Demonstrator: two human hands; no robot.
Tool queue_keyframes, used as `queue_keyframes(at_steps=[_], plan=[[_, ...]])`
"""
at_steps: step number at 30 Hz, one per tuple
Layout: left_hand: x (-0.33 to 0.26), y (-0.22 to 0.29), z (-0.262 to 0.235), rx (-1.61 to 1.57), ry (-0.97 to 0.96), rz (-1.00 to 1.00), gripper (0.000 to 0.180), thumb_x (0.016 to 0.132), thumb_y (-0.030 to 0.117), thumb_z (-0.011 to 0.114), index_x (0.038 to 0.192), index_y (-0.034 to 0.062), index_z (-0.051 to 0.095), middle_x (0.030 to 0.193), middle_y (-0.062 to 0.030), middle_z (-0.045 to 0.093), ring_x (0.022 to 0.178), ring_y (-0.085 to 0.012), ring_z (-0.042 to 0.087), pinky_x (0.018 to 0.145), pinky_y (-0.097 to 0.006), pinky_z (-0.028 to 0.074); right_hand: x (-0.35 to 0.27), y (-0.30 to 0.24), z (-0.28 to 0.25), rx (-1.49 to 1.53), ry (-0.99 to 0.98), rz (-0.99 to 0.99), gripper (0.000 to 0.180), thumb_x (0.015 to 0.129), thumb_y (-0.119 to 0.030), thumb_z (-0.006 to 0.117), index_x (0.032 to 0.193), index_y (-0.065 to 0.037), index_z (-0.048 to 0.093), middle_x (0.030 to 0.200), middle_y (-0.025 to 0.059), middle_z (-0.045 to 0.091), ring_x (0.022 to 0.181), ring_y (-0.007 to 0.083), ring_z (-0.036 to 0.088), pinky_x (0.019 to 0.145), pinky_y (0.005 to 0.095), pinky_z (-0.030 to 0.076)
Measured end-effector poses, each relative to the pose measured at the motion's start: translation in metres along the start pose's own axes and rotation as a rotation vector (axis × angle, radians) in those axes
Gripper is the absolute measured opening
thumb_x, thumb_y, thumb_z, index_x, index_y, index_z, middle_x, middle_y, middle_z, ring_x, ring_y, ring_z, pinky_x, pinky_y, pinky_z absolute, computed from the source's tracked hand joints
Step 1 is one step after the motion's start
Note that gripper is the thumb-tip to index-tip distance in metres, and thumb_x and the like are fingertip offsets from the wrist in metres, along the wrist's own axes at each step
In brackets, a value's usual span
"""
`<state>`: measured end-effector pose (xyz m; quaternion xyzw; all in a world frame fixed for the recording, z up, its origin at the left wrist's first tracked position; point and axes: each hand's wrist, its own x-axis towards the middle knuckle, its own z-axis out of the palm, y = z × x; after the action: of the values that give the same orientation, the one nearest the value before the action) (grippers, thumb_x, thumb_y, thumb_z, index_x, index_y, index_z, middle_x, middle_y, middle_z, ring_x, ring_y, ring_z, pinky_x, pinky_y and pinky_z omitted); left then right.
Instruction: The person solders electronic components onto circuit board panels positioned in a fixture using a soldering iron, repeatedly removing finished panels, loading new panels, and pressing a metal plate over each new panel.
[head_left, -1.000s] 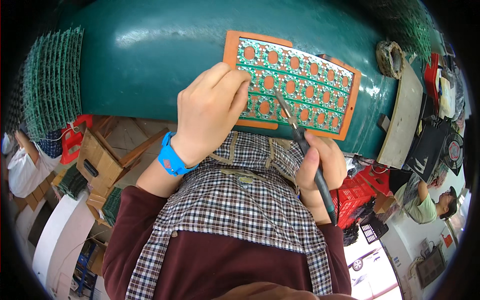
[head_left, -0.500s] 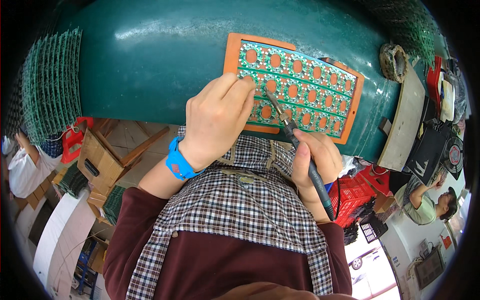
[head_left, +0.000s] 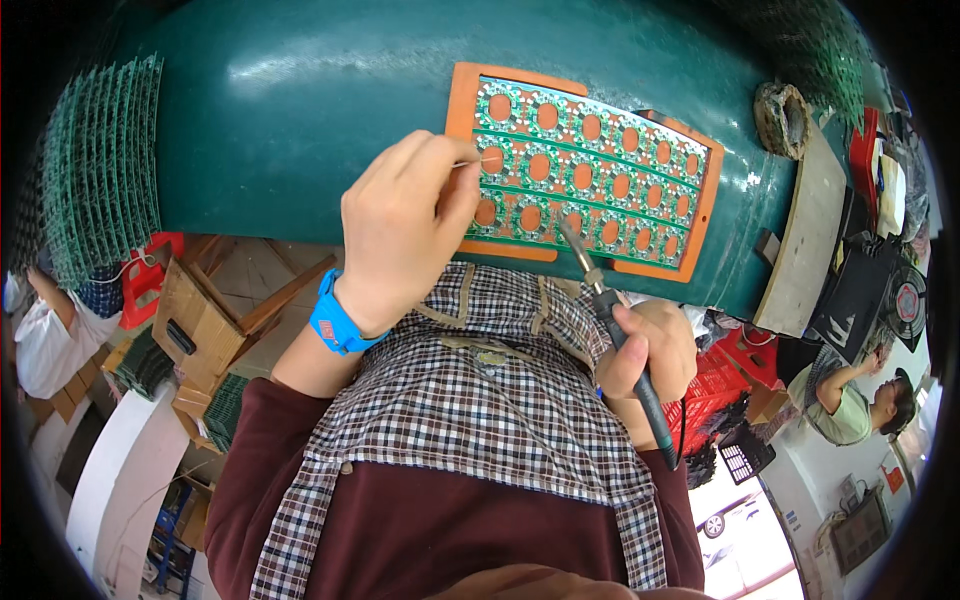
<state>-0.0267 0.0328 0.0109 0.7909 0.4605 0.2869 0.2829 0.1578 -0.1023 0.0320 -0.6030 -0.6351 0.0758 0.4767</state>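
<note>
A panel of green circuit boards [head_left: 600,195] with round openings lies in an orange fixture [head_left: 462,105] on the green table. My left hand [head_left: 400,225], in a blue wristband, is at the panel's left side. Its thumb and forefinger pinch a thin wire [head_left: 489,160], which looks like solder and reaches over a board in the middle row. In my right hand [head_left: 660,350] is a soldering iron [head_left: 655,410], gripped by its dark handle. The iron's tip points up and left over the bottom row, apart from the wire.
A stack of green panels [head_left: 105,170] stands at the table's left end. On the right are a worn ring-shaped roll [head_left: 782,120] and a grey board [head_left: 805,240]. Red crates [head_left: 710,400] sit below the table. Another person [head_left: 850,405] is at the far right.
My right hand has drawn the soldering iron back, down and right from the middle-row board. My left hand has shifted left, and the wire it pinches now shows.
</note>
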Motion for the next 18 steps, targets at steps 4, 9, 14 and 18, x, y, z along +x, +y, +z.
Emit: queue_keyframes(at_steps=[4,9,14,18], plan=[[0.002,-0.001,-0.004,-0.072,0.067,-0.057,0.009,0.080,0.000,0.066,0.087,0.0040,0.062,0.070,-0.0064,0.054,0.059,-0.0174,0.056,0.052,-0.029,0.044,-0.004,0.000,0.000,-0.024,-0.074,-0.054,0.010,0.075,-0.005,0.059,0.079,0.002,0.065,0.063,0.0061,0.058,0.049,0.0180,0.055,0.045,0.0290,0.043],[0.008,-0.007,-0.020,-0.047,0.107,-0.085,0.010,0.080,0.000,0.066,0.088,0.0045,0.066,0.073,-0.0076,0.057,0.061,-0.0193,0.056,0.056,-0.029,0.044,-0.003,-0.001,0.000,-0.052,-0.162,-0.058,0.011,0.075,-0.005,0.061,0.082,0.001,0.067,0.065,0.0046,0.058,0.051,0.0178,0.056,0.046,0.0284,0.043],[0.026,-0.014,-0.039,0.198,0.422,-0.014,0.006,0.086,0.001,0.064,0.091,-0.0008,0.065,0.079,-0.0041,0.060,0.073,-0.0095,0.055,0.065,-0.023,0.044,0.005,0.008,-0.029,-0.235,0.030,-0.104,0.014,0.081,-0.008,0.061,0.091,0.001,0.066,0.067,0.0084,0.059,0.056,0.0212,0.058,0.051,0.0317,0.047],[0.043,-0.013,-0.032,-0.029,0.434,-0.130,0.007,0.089,0.002,0.063,0.094,-0.0022,0.064,0.081,-0.0018,0.060,0.072,-0.0061,0.053,0.063,-0.020,0.044,0.037,0.072,-0.052,-0.669,0.350,-0.078,0.026,0.083,-0.014,0.066,0.105,0.001,0.064,0.086,0.0142,0.061,0.076,0.0281,0.060,0.067,0.0353,0.050]])
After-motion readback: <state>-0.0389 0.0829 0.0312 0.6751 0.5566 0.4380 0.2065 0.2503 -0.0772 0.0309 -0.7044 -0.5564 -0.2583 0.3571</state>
